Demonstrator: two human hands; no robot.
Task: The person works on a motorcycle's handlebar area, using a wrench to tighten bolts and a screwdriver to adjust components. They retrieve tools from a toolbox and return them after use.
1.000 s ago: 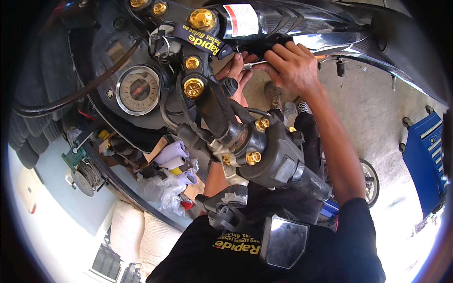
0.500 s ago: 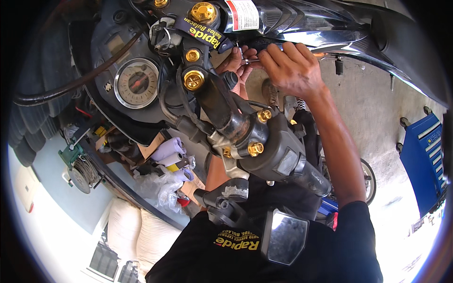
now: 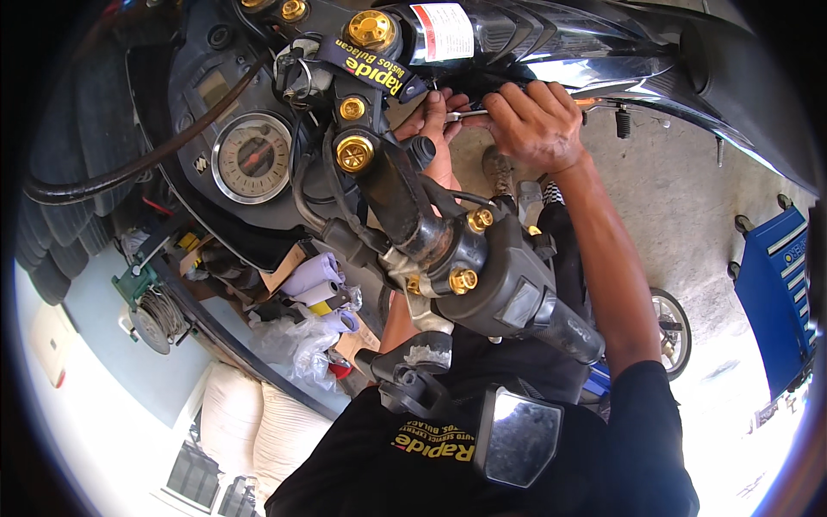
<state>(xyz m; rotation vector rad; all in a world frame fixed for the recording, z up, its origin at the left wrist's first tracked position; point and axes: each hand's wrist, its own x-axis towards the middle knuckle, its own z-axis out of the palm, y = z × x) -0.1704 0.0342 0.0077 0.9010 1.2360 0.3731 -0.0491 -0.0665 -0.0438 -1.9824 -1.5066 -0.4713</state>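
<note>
Slim metal tool (image 3: 469,113), one: lying roughly level beneath the motorcycle's glossy black bodywork (image 3: 594,43), its shaft bridging the gap between my two hands

Right hand (image 3: 538,125): mine, fingers curled and grasping the metal tool, knuckles up; an orange piece (image 3: 588,102) shows just beyond it, whether part of the tool I cannot tell

Left hand (image 3: 431,125): mine, partly hidden by the handlebar parts, thumb raised, fingers bent about the tool's far end; whether they pinch it or a small part there, I cannot tell

Dark strap (image 3: 372,69), yellow lettering: just above my left hand, across the fork top

Gold bolt caps (image 3: 354,153), several: set along the fork tops and handlebar clamps

Round gauge (image 3: 251,159), pale dial, bright rim: left of the fork

Handlebar grip (image 3: 564,332), black: slanting down to the right, in front of my body

Mirror (image 3: 519,439), angular, dark-rimmed: before my black shirt (image 3: 345,465)

Paper rolls (image 3: 314,276) and clear plastic bag (image 3: 293,345): heaped together, left of the handlebar

Green reel (image 3: 157,319), wound with cord: farther left

Cream sacks (image 3: 233,418), two, side by side: lower left

Blue cabinet (image 3: 771,293) on casters: far right, on the concrete floor (image 3: 655,207)

Spoked wheel (image 3: 676,336): beyond my right forearm
</note>
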